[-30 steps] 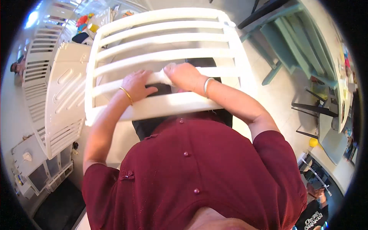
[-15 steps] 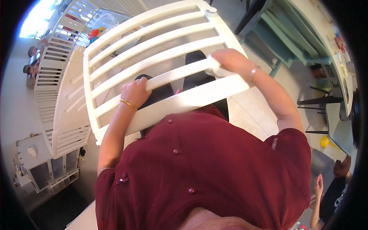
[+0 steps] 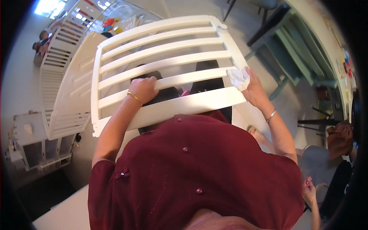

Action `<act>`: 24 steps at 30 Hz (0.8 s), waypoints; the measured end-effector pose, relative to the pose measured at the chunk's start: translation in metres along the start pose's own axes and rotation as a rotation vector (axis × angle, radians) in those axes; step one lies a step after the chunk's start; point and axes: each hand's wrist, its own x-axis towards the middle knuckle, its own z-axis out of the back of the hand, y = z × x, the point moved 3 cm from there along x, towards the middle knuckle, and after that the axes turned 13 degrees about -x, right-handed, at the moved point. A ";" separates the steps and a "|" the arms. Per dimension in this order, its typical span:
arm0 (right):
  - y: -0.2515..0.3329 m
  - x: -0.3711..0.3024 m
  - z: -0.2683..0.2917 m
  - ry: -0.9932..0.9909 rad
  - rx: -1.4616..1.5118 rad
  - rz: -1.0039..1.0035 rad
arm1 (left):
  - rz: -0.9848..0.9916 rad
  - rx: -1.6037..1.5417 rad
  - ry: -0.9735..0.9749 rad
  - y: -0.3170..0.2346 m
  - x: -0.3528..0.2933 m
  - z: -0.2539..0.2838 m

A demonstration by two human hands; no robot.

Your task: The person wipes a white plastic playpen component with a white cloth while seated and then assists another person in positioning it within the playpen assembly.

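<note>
A white slatted panel (image 3: 195, 107), like a crib side, rests across my lap with its wide rail nearest my body. My left hand (image 3: 144, 89) is closed around the left part of the slat closest to that rail. At the panel's right end, my right hand (image 3: 256, 89) presses a crumpled white cloth (image 3: 238, 78) against the side bar, where that same slat meets it. Part of the right hand's fingers is hidden behind the cloth and the bar. My dark-trousered knees show through the gaps between slats.
White slatted crib parts (image 3: 64, 50) and a solid white panel (image 3: 74, 82) stand to the left. Colourful items (image 3: 111, 23) lie beyond. Green furniture (image 3: 287, 57) stands at the right. Another person's hand (image 3: 309, 190) is at the lower right.
My right hand has moved from on top of the slat's end to the outer side bar, still with the cloth. The panel sits lower in view. My left hand keeps its grip.
</note>
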 end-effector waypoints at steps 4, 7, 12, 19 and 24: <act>0.002 -0.018 -0.081 0.845 0.461 -0.292 | 0.049 -0.087 0.006 0.007 -0.003 -0.018; 0.002 -0.002 -0.141 0.824 0.469 -0.229 | 0.089 -0.137 0.063 0.019 0.005 -0.042; 0.011 0.046 -0.192 1.040 0.470 -0.247 | 0.055 -0.260 0.117 0.016 0.018 -0.077; 0.009 0.047 -0.152 1.086 0.510 -0.266 | 0.015 -0.354 0.108 0.025 0.016 -0.089; -0.001 0.012 -0.115 1.146 0.378 0.042 | -0.038 -0.346 0.169 0.017 0.019 -0.080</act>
